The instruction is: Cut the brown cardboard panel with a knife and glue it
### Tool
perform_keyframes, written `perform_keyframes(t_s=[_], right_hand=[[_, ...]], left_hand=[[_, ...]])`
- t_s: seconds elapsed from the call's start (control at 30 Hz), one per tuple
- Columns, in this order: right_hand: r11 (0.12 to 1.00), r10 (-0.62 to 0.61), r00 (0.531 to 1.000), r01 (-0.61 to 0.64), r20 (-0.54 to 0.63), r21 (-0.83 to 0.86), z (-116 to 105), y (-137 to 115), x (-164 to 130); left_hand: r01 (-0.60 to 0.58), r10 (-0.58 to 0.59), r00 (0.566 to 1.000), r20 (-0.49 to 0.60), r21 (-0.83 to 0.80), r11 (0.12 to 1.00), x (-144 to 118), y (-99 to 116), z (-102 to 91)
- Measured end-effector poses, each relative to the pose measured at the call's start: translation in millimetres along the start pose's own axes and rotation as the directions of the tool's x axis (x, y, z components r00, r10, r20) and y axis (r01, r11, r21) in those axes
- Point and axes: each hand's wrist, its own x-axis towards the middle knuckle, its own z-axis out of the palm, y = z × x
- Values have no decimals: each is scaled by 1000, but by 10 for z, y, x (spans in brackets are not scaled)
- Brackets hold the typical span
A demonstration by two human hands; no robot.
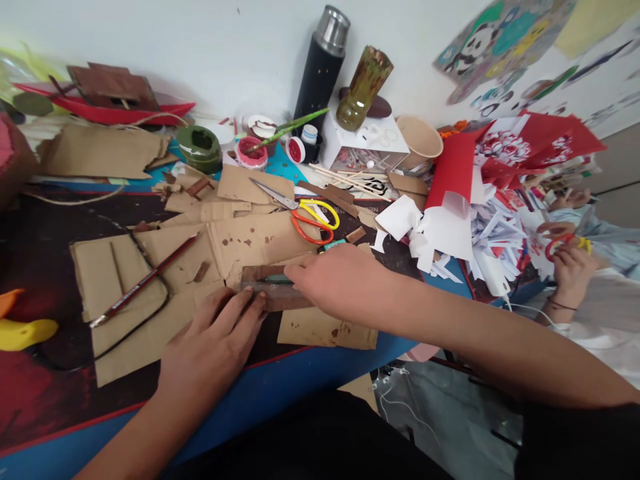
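My left hand (220, 330) lies palm down with its fingers stretched out, the fingertips resting on a brown-painted cardboard strip (283, 301). At the strip's right end, my right hand (337, 280) is closed, thumb and fingers pressed together. What it grips is mostly hidden; a teal piece (333, 245) shows just beyond its knuckles. Between the hands, a dark greenish sliver (275, 279) shows along the strip. Stained cardboard (327, 329) lies under and in front of the strip. Behind the hands are scissors (295, 207) with yellow and orange handles, lying open.
A pencil (145, 280) and black cord lie on cardboard at left, near a yellow glue gun (27, 333). Along the wall stand a red model boat (115, 103), paint pots (200, 148) and a black thermos (320, 73). Paper scraps (495, 230) and another person's hand (573, 270) are at right.
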Motion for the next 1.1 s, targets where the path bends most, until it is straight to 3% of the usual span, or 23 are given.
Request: perform_keyframes(t_s=[0.47, 0.77, 0.97, 1.1], right_hand=[[998, -17, 991, 10, 134, 54, -242, -106, 206], [995, 36, 999, -36, 6, 90, 141, 16, 122], [998, 19, 999, -17, -37, 53, 129, -20, 96], [998, 23, 1000, -21, -20, 56, 99, -15, 76]], left_hand=[[44, -42, 997, 69, -31, 999, -51, 22, 25], [40, -40, 998, 42, 0, 999, 14, 18, -26], [126, -119, 991, 63, -109, 986, -13, 18, 16], [105, -96, 993, 69, -126, 986, -47, 4, 51]])
